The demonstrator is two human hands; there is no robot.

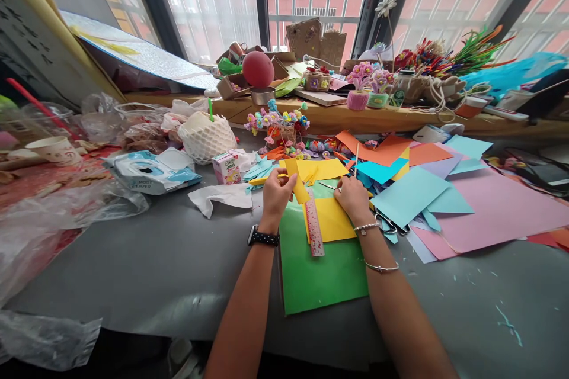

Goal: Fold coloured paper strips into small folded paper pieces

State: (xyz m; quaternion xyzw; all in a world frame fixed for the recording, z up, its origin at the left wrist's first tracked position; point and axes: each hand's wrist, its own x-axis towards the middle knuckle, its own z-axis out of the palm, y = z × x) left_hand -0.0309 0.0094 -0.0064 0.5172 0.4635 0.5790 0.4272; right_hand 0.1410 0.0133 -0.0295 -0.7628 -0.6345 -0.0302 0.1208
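My left hand (278, 192) is closed on a folded yellow paper strip (301, 189), pinched between thumb and fingers. My right hand (353, 196) is closed to the right of the strip; a slim pencil (357, 157) sticks up from its fingers. By these fingertips shows a pointed metal tip (329, 186), whose other end is hidden by the hand. Below both hands a pink patterned ruler (315, 228) lies on a yellow paper sheet (335, 222), on top of a green sheet (324, 284). Dark-handled scissors (391, 225) lie beside my right wrist, partly covered by paper.
Blue paper (411, 195), pink paper (498, 207) and orange paper (382, 151) overlap at the right. A wipes pack (151, 172), a small drink carton (226, 167) and a crumpled tissue (224, 196) lie at the left. Craft flowers (280, 124) stand behind, before a cluttered sill.
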